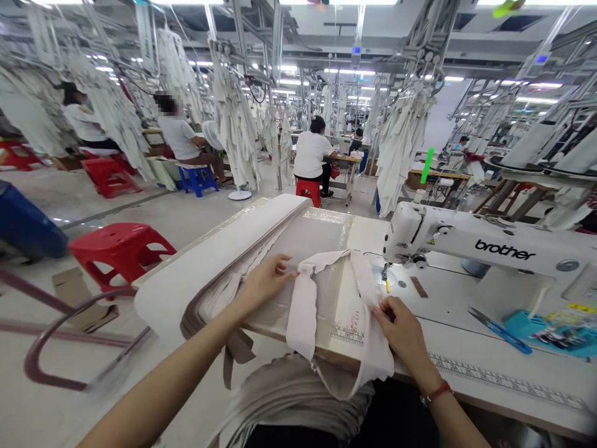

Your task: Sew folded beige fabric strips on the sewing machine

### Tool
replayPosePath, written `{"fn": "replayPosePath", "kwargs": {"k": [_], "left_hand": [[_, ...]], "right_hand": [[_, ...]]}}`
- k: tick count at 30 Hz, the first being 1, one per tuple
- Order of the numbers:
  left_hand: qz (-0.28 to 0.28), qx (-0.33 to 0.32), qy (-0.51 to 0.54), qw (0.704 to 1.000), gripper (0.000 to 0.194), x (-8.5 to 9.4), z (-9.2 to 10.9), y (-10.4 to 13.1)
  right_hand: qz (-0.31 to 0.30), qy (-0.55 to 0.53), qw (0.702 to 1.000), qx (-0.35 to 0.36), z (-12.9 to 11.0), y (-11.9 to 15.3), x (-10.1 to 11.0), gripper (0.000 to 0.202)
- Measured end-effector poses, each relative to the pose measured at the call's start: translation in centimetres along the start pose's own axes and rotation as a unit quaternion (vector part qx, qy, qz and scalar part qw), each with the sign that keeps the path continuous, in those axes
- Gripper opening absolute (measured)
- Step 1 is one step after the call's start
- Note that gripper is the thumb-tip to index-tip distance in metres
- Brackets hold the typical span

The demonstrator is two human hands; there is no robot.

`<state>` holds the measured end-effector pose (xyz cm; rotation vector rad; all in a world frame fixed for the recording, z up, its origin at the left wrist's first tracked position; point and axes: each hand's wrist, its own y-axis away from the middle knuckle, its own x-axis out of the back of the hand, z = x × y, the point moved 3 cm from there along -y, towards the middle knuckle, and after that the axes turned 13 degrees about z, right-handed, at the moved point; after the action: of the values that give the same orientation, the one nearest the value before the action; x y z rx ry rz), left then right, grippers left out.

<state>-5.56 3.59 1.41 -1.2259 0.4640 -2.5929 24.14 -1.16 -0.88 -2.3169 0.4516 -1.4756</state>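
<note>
A pale strip of fabric [303, 311] forms a loop on the sewing table, with its lower part hanging over the front edge. My left hand [265, 280] is at the strip's upper left corner, fingers curled and fingertips closed on its edge. On the other side, my right hand [401, 330] pinches the strip's right side, just in front of the needle area. The white sewing machine [485, 242] stands to the right, its presser foot [385, 274] close to the strip but apart from it. More stacked fabric pieces [289, 398] lie over my lap.
Layered pale cut pieces [224, 267] lie on the table's left. Blue-handled scissors [501, 330] and a turquoise tray [555, 333] sit at right. A red stool [119, 249] stands on the floor at left. Several people sit farther back among hanging garments [403, 143].
</note>
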Motion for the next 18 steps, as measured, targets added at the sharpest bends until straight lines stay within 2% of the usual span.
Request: {"fn": "replayPosePath", "kwargs": {"k": [3,6,8,10,11,13,16,18], "left_hand": [[0.035,0.010,-0.016,0.999,0.043,-0.2,1.7,1.2],[0.000,0.022,0.001,1.000,0.039,-2.5,3.6,1.8],[-0.020,0.044,0.036,0.998,0.034,-3.7,3.8,1.5],[-0.035,0.072,0.092,0.993,0.033,-3.7,3.2,1.1],[-0.041,0.089,0.128,0.987,0.033,-3.1,2.7,0.9],[-0.040,0.129,0.212,0.968,0.030,-0.8,1.2,0.9],[0.019,0.196,0.340,0.919,0.031,4.9,-1.8,2.5],[0.096,0.247,0.400,0.878,0.031,9.1,-4.8,4.9]], "right_hand": [[-0.012,0.003,1.000,-0.027,-0.6,-0.1,0.3,0.024],[-0.025,0.014,0.998,-0.063,-1.5,-0.4,0.1,0.029],[-0.030,0.011,0.995,-0.092,-1.8,-0.9,-0.3,0.028],[-0.031,-0.013,0.992,-0.118,-2.0,-1.5,-0.7,0.023],[-0.030,-0.036,0.991,-0.128,-2.0,-1.8,-0.6,0.023],[-0.032,-0.107,0.983,-0.143,-1.7,-1.8,0.3,0.026],[-0.039,-0.240,0.957,-0.158,-0.3,0.3,3.7,0.031],[-0.041,-0.292,0.940,-0.171,1.7,3.6,6.3,0.032]]}}
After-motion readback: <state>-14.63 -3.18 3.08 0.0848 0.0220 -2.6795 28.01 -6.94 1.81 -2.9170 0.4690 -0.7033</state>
